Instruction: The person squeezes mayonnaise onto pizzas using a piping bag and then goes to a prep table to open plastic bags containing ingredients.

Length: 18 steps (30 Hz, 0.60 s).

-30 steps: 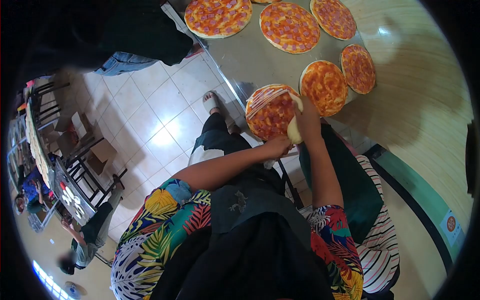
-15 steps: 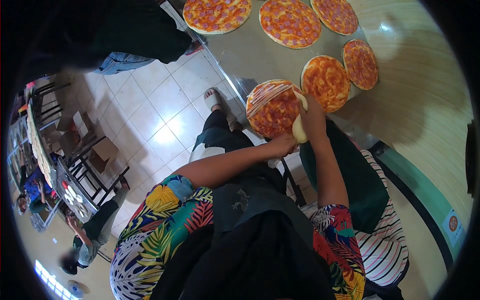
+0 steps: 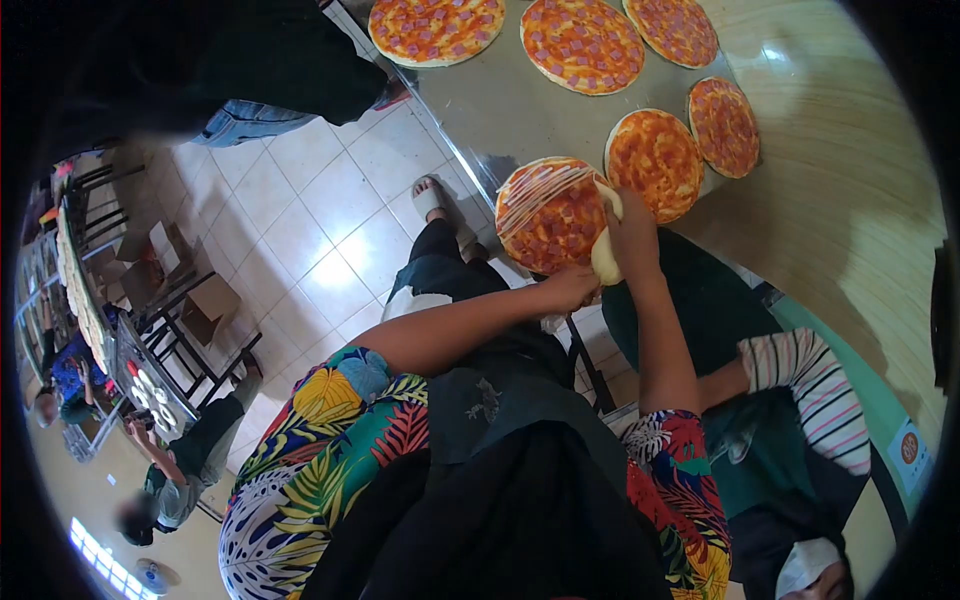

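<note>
A small pizza [image 3: 552, 232] with red sauce and pink cubes lies at the near edge of the metal-topped table, thin pale sauce lines across its upper left. My right hand [image 3: 630, 232] is closed around a soft, pale yellow piping bag [image 3: 605, 258] over the pizza's right edge. By the pizza's near edge is my left hand [image 3: 571, 288], fingers curled, right beside the bag's lower end. What those fingers grip, if anything, is hidden. Just right of my right hand sits another sauced pizza [image 3: 654, 165] without pale lines.
Several other pizzas, among them one with pink cubes [image 3: 582, 45], lie farther along the metal surface [image 3: 480, 110]. A person in a striped sleeve [image 3: 810, 395] is close on my right. Another person in dark clothes stands at upper left. Cardboard boxes [image 3: 208, 305] are far left.
More pale lines now cross the pizza's upper left. My hands have barely shifted. The person on my right has leaned in, with the striped sleeve and a white mask now showing.
</note>
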{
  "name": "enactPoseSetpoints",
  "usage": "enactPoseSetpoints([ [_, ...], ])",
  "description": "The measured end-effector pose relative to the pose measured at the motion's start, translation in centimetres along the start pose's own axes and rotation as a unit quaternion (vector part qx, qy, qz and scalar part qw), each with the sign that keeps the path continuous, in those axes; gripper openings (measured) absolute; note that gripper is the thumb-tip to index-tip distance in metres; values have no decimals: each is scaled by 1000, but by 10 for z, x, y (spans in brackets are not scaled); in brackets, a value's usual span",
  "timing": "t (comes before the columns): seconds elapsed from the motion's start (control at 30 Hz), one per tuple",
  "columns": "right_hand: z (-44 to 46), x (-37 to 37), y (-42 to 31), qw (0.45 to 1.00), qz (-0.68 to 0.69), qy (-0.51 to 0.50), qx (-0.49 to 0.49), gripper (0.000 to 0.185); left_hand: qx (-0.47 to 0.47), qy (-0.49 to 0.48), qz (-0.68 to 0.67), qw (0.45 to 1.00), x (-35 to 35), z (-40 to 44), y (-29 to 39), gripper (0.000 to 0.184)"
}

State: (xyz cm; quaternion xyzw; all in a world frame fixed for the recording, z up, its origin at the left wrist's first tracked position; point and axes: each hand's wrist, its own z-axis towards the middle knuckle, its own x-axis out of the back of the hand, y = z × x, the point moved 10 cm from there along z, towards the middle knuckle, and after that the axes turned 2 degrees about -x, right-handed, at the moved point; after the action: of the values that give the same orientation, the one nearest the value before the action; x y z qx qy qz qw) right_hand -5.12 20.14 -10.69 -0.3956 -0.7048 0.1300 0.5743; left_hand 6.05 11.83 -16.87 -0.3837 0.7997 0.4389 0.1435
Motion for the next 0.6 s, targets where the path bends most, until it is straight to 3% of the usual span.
enactPoseSetpoints([
  [0.03, -1, 2, -1, 998, -56, 24, 9, 15, -1, -2, -1, 1000, 1, -4, -4, 21],
  [0.1, -17, -34, -3, 997, -46, -63, -21, 14, -103, -63, 158, 980, -12, -14, 0, 22],
  [0.13, -28, -52, -7, 993, -58, -101, -25, 15, -102, -63, 158, 980, -13, -22, -6, 22],
  [0.2, -55, -82, -31, 981, -95, -157, 70, 17, 107, -84, 59, 989, -15, -43, -49, 21],
  [0.3, -51, -74, -37, 978, -117, -156, 70, 11, 56, -110, 12, 992, -20, -41, -46, 20],
  [0.33, -42, -49, -45, 987, -90, -97, 89, 13, 79, -74, 39, 993, -13, -38, -37, 19],
  [0.4, -16, -14, -10, 997, -75, -8, 1, 13, 42, -29, 23, 998, -5, -15, -19, 19],
  [0.47, -6, 4, 2, 997, -73, 18, -19, 13, 4, 10, 3, 1000, 4, -3, -8, 19],
  [0.53, -9, 3, 0, 998, -40, 47, 35, 12, -74, -47, 162, 983, -5, 2, 6, 28],
  [0.57, -17, -11, 7, 997, -41, 46, 37, 12, -76, -46, 161, 983, -6, -2, 2, 28],
  [0.6, -30, -42, 8, 995, -75, -24, 54, 17, -40, -68, 153, 985, -12, -11, -14, 26],
])
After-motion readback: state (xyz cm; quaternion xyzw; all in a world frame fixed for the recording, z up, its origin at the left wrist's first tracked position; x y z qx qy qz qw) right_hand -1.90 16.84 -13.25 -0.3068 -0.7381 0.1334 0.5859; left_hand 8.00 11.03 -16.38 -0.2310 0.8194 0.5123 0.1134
